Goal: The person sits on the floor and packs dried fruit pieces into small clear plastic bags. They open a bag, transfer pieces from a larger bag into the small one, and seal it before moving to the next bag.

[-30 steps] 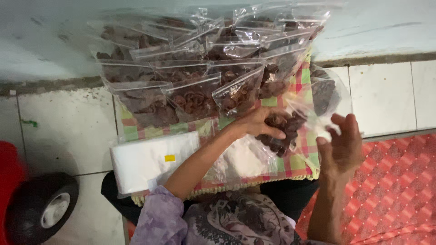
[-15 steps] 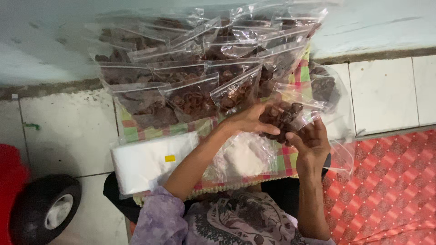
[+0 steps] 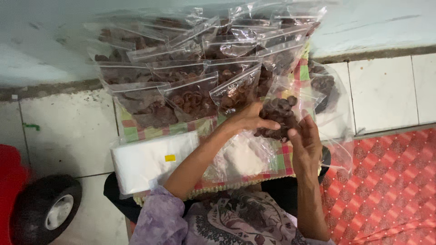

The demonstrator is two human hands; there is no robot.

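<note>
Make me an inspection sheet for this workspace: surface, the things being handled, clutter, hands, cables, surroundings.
Surface: checked cloth over a white tiled floor.
Things handled: clear bag of dark brown pieces, held up between both hands.
Clutter: rows of filled clear bags leaning along the wall; stack of empty white bags at the near left; loose clear plastic on the cloth.
Hands: left hand grips the bag's left side; right hand touches its right side.
Cables: nothing seen.
Surroundings: pale wall, red patterned mat, black wheel of a red object at far left.
</note>
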